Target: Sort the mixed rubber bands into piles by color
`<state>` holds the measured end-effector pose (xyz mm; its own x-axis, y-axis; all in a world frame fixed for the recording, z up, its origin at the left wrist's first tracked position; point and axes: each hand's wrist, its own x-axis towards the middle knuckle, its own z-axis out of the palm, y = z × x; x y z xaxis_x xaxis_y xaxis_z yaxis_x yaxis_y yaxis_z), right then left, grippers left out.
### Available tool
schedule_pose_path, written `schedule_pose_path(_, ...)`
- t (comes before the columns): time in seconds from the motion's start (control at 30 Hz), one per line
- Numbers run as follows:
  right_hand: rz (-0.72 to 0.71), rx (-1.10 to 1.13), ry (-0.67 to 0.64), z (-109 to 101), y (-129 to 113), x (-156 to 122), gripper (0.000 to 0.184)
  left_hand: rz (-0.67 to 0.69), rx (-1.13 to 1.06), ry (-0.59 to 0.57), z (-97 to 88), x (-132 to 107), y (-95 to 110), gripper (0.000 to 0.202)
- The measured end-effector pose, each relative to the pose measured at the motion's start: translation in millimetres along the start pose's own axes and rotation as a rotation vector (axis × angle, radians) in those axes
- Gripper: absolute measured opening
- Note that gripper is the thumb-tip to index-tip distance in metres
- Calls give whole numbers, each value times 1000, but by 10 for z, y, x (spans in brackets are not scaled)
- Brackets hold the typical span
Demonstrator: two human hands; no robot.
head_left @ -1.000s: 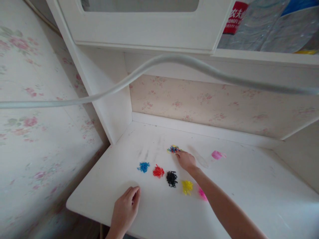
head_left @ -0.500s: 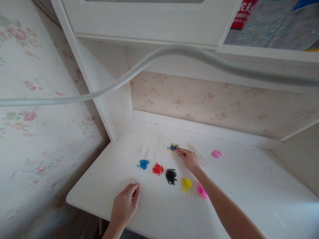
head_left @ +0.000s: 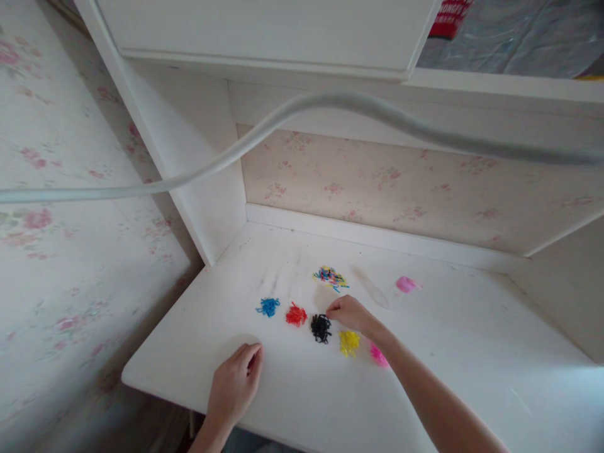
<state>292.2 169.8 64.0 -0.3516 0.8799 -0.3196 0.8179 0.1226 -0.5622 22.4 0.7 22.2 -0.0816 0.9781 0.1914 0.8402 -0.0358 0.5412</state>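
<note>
Apparently, colour sorting is in hand: the right hand (head_left: pixel 348 312) pinches its fingers (head_left: pixel 331 310) narrow at the black pile (head_left: pixel 321 329), any held piece indiscernible; the mixed pile (head_left: pixel 329 276) lies beyond on the worktop (head_left: pixel 453 390). Next calls for parting them there. The left hand (head_left: pixel 236 381) is curled closed.

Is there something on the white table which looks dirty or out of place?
Yes: grey smudges mar the plain white tabletop, left of the mixed-colour pile. A pink item lies apart, farther right.

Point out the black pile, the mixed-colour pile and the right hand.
Black pile (head_left: pixel 321 329): head view, middle of the heap.
Mixed-colour pile (head_left: pixel 330 277): head view, its centre.
Right hand (head_left: pixel 352 314): head view, back of the hand.
</note>
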Motion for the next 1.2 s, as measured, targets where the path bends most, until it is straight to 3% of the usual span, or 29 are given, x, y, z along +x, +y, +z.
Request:
schedule_pose_path(0.23,-16,32,107,-88,-82,-104,23,-12,-7,5,0,-11,-9,24)
schedule_pose_path(0.43,29,178,262,-94,47,-688,36,-16,-46,8,-17,59,51,25)
schedule_pose_path(0.57,196,431,415,165,440,-1254,46,32,-83,-63,-92,279,282,31)
schedule_pose_path(0.73,549,492,593,637,948,-1782,54,125,66,-171,-105,846,739,31)
schedule_pose_path(0.83,574,436,617,791,1031,-1856,54,94,192,-242,34,1245,942,27)
schedule_pose_path(0.97,553,379,615,766,928,-1770,55,67,260,-251,340,1649,1086,27)
schedule_pose_path(1.2,563,374,603,695,817,-1711,53,11,370,-259,714,1882,1223,37)
